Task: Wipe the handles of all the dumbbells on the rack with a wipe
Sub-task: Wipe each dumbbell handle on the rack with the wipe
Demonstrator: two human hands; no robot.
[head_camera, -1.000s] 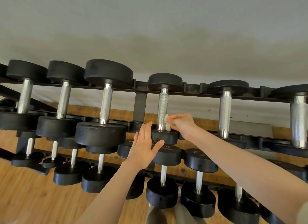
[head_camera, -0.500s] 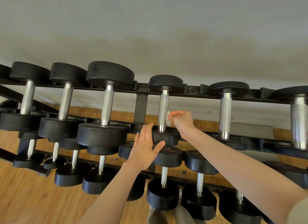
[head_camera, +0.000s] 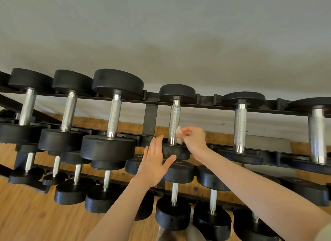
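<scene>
The right hand (head_camera: 194,139) pinches a small white wipe (head_camera: 179,137) between thumb and fingertips and holds it against the right side of a knurled steel handle (head_camera: 174,121), low on that handle, just above the near black head. That handle belongs to the fourth dumbbell (head_camera: 176,93) from the left on the top tier of a black rack (head_camera: 150,118), close to the rack's central upright. The left hand (head_camera: 155,164) has its grip apart: fingers straight and together, thumb spread, palm facing the near head (head_camera: 176,152) of the same dumbbell, with the thumb lying at that head's lower edge; whether the palm truly touches it cannot be told. The right grip is closed on the wipe alone, not wrapped round the handle. Three larger dumbbells stand to the left on the top tier, their handles bare, and two more stand to the right, the far one cut off by the frame's edge. Lower tiers carry further dumbbells (head_camera: 179,172) with thinner handles, their heads crowding toward the rack's front edge; one near the left hand shows red print on its face, too blurred to read. Behind the rack is a pale wall (head_camera: 161,34), and under it a wooden floor (head_camera: 26,213). Both forearms reach in from the bottom of the view.
</scene>
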